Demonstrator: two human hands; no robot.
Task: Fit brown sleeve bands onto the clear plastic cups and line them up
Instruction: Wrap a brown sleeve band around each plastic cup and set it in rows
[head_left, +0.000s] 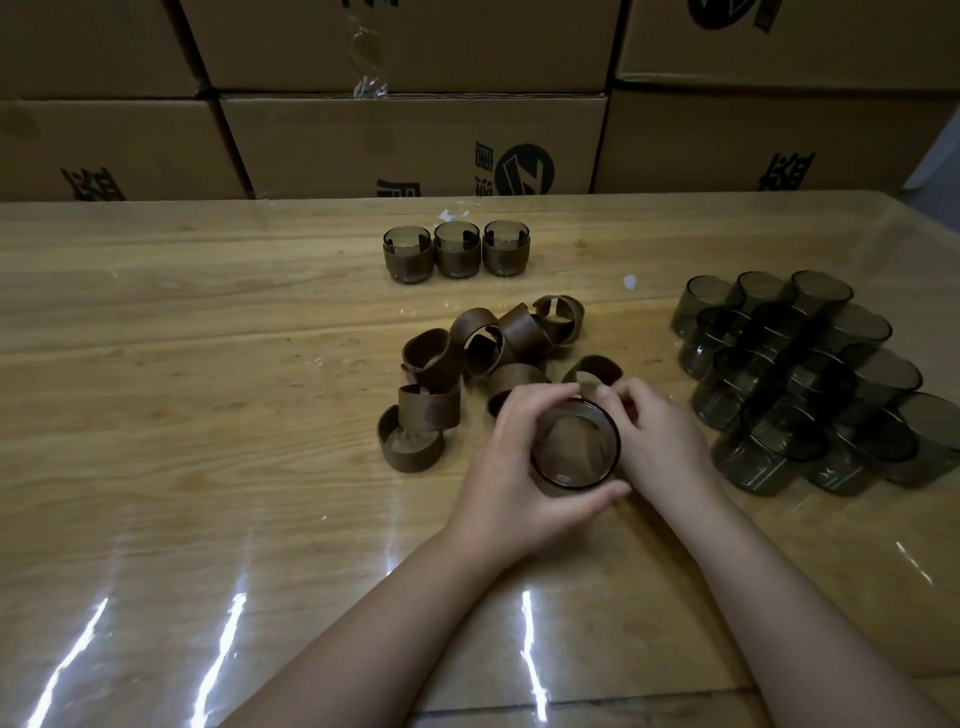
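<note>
Both hands work at the middle of the pale wooden table (208, 364), under its glossy clear cover, and both are closed on one item.

Item: a short, round, smoke-tinted clear plastic cup, the held cup (575, 447). Its mouth faces up toward the camera, so its long axis is roughly vertical.

Left hand (511, 467): fingers curled round the far-left wall, thumb wrapped along the near rim.
Right hand (662, 441): fingers curled against the right wall, tips at the far rim.
A brown strip shows under the near rim by the left thumb. This is probably a band already on the body, but the hands cover the wall and I cannot tell how it is seated.

Loose stock: a heap of brown split-ring sleeve bands (483, 364) lies just beyond the hands and to their left. A cluster of bare cups (805, 384), same smoky plastic, sits on the right, nearer the right hand.

Output so far: three finished cups (457, 252), banded, stand side by side in a row running left to right. The row lies ahead of the hands and slightly left, past the heap, in front of the stacked brown cardboard cartons (415, 140).

Judgement: the band is being seated. The placing move then goes forward over the heap. The row's right end is the nearer slot, and either hand reaches it about equally.
</note>
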